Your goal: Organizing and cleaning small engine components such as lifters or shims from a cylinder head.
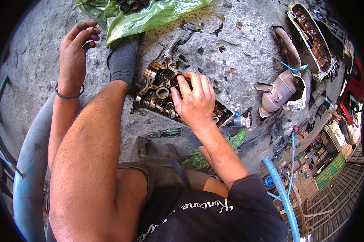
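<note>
An oily engine cylinder head [151,74] lies on the rough ground before me, with round bores and springs along its open top. Over its middle is my right hand [196,99], fingers bent down at one of the bores. The index fingertip and thumb reach in among the metal parts, and whatever they pinch is hidden. Off to the left, my left hand [75,52] is raised beside my sock-covered foot [123,60]. Its fingers are curled and the thumb presses against them; anything between them is too small to make out. Dark grease stains its fingertips.
Green plastic sheeting [149,18] bears several dark cup-shaped parts [133,5] at the top. Pliers [165,132] lie below the cylinder head. To the right are a rusty exhaust piece [278,92] and an oily engine cover [311,38]. Blue pipes [282,193] stand at both sides.
</note>
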